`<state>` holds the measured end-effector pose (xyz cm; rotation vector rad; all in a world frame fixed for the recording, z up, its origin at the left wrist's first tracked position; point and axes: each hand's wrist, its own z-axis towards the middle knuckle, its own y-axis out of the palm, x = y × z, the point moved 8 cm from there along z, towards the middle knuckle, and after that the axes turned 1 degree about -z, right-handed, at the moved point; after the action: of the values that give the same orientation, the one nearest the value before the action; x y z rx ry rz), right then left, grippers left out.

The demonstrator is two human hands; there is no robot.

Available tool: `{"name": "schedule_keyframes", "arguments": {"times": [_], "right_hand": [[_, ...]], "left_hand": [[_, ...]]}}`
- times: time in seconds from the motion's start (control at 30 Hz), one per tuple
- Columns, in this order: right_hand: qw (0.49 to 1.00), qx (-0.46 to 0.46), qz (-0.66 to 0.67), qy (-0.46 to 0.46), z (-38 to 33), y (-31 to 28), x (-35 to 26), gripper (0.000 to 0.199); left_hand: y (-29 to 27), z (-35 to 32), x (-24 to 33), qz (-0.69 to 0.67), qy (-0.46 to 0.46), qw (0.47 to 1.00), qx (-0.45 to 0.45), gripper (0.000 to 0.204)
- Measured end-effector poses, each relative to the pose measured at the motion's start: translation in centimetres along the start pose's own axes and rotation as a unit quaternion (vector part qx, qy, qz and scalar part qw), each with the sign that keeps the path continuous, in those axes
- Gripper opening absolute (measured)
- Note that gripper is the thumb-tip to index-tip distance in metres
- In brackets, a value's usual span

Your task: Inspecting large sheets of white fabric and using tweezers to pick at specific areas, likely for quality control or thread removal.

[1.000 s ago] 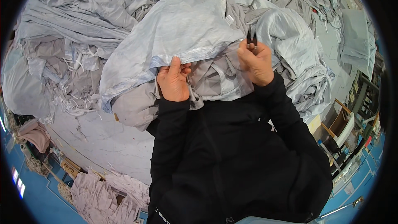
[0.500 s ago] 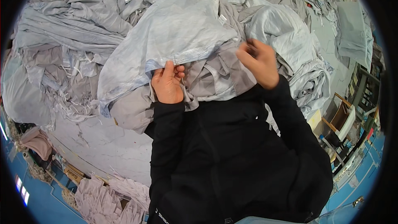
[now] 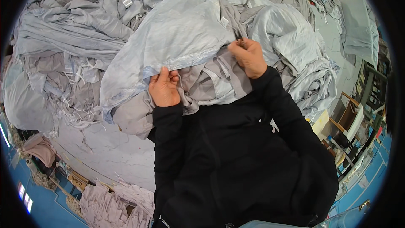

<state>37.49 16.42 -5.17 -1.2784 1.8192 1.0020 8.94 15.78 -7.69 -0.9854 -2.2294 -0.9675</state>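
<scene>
White marbled table (image 3: pixel 109 150) bore heaped cloth. Pale blue, crinkled fabric piece (image 3: pixel 173 29) lay at centre, bunched plain grey fabric (image 3: pixel 133 116) along its near side. Left hand (image 3: pixel 165 90) pinched the pale piece's hem; right hand (image 3: pixel 250 61) gripped small dark pointed snips (image 3: pixel 238 37), blades blurred.

Pale blue cloth (image 3: pixel 173 29), faintly mottled, bluer streaked hem (image 3: pixel 197 60); plain grey cloth (image 3: pixel 133 114), white label (image 3: pixel 224 22); dark snips (image 3: pixel 238 37); black jacket (image 3: pixel 244 164), white tabletop (image 3: pixel 109 152) veined grey, dusty-pink cloth heap (image 3: pixel 99 207), blue floor (image 3: pixel 48 211)
</scene>
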Motion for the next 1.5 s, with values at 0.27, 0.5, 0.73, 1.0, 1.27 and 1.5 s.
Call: {"name": "schedule_keyframes", "arguments": {"times": [0.27,0.5,0.73,1.0,1.27,1.5], "right_hand": [[0.991,-0.038,-0.084,-0.092,-0.3,1.4,-2.2,0.012],[0.927,-0.069,-0.295,-0.22,1.9,3.9,-4.4,0.016],[0.897,-0.248,-0.249,-0.268,-1.3,5.1,-14.9,0.013],[0.886,-0.142,-0.387,-0.213,5.6,5.2,-7.5,0.016],[0.937,-0.08,-0.287,-0.18,5.7,4.8,-5.0,0.017],[0.926,-0.059,-0.304,-0.217,3.5,6.7,-7.0,0.013]], "left_hand": [[-0.1,-0.4,5.0,-0.04,0.065,0.997,-0.018,0.009],[0.6,-1.6,15.1,-0.082,0.176,0.972,-0.13,0.01],[-1.9,-7.1,19.1,-0.119,0.229,0.963,-0.079,0.014],[-6.0,3.1,12.7,-0.007,0.174,0.984,0.033,0.009],[0.5,-5.3,14.3,0.271,0.518,0.788,0.191,0.008],[10.6,-4.2,9.1,0.494,0.517,0.699,-0.02,0.033]]}}
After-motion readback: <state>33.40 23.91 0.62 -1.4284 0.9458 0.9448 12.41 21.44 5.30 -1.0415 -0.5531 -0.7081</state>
